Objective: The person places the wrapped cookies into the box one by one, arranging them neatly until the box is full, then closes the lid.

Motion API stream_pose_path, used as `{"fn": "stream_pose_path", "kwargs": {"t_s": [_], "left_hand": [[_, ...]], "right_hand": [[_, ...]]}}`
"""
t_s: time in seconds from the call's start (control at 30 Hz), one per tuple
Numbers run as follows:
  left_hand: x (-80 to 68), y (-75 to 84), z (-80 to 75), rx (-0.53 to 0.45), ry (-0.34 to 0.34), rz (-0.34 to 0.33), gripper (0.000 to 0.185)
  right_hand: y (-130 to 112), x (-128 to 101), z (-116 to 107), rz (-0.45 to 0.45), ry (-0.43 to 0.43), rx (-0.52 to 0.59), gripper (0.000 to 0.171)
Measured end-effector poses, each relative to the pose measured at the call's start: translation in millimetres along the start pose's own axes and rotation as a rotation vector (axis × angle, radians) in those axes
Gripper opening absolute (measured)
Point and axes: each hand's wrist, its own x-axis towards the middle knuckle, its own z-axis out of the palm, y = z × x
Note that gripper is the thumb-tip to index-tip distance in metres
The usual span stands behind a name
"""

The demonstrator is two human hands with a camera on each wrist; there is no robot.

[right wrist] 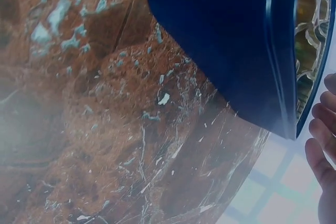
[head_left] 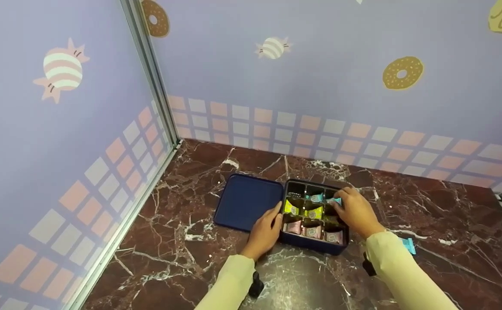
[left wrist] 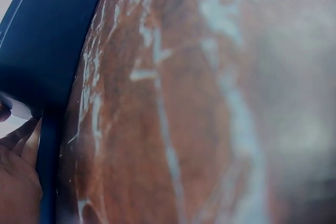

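A dark blue tin box (head_left: 313, 244) stands uncovered on the marbled tabletop, its inside split into several compartments. Small wrapped sweets sit in them: a blue one (head_left: 315, 198) in the far row, yellow ones (head_left: 313, 212) in the middle and pink ones (head_left: 312, 232) in the near row. My right hand (head_left: 357, 212) reaches over the right rim and pinches a blue wrapped sweet (head_left: 334, 201) at the far right compartment; its fingertips are partly hidden. Along the box's left side, my left hand (head_left: 264, 232) rests with fairly straight fingers touching the edge.
The blue lid (head_left: 249, 201) lies flat left of the box, against it. Another blue wrapped sweet (head_left: 408, 245) lies on the tabletop (head_left: 182, 258), partly behind my right forearm. Printed walls (head_left: 319, 77) close off the back and left.
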Motion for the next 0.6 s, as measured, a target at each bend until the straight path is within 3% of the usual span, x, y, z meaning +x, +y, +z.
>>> {"fn": "stream_pose_path", "kwargs": {"t_s": [0.6], "left_hand": [[-1.9, 1.2, -2.0, -0.002, 0.007, 0.002, 0.045]], "right_hand": [[20, -16, -14, -0.014, 0.026, -0.018, 0.015]]}}
